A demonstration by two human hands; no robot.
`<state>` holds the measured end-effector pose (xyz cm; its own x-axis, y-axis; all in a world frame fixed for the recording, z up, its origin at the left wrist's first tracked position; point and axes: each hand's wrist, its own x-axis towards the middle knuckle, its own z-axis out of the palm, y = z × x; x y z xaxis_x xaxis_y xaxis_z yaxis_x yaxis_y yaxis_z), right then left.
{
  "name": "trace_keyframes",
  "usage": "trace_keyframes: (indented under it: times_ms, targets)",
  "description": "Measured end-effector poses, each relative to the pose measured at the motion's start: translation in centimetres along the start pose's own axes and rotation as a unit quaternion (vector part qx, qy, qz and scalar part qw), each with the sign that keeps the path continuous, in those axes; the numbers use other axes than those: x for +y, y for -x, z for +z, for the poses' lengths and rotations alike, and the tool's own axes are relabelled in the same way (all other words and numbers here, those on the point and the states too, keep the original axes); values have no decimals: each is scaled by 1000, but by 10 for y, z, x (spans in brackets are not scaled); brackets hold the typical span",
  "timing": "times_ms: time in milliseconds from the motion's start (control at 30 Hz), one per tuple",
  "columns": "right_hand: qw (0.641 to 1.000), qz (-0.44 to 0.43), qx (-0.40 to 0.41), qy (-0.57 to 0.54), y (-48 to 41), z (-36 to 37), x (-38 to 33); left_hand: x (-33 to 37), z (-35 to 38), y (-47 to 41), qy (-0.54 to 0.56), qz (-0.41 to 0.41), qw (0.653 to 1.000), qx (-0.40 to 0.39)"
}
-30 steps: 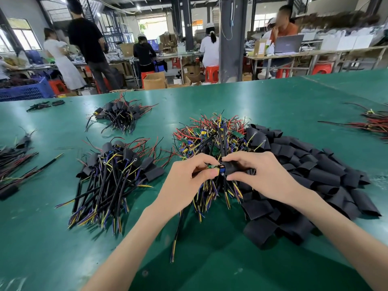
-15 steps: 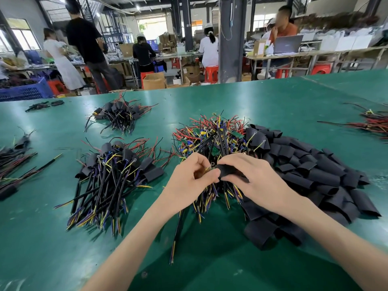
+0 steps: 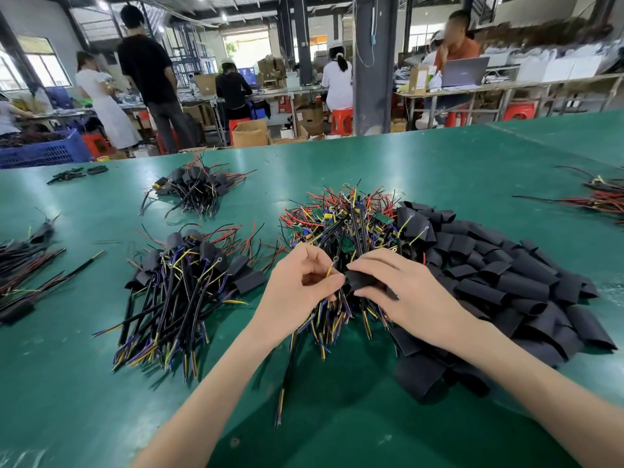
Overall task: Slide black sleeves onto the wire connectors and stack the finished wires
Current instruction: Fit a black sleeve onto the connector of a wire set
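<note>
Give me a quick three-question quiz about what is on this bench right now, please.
1. True or false: the left hand pinches a wire and the right hand holds a sleeve.
2. The loose sleeve pile lies: A) left of the hands, B) right of them, C) on the floor.
3. What colour is the table?
Key: 1 true; 2 B; 3 green.
</note>
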<state>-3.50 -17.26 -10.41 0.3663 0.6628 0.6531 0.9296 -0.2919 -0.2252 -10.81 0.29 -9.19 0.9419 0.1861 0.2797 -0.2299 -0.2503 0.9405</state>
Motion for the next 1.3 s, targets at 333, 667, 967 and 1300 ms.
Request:
trace_keyframes:
  times_ms: [333, 667, 967, 1300]
  targets:
    - [999, 3, 36, -19, -1, 0, -2, 6, 1, 2, -55, 71, 996, 17]
    - [955, 195, 195, 108, -6, -27, 41, 39, -76, -10, -50, 290, 858, 422]
    - [873, 398, -147, 242, 14, -16, 77, -27, -131, -20, -417, -10, 840, 347]
    - [882, 377, -157, 236, 12, -17, 78, 9, -78, -37, -471, 0, 821, 323]
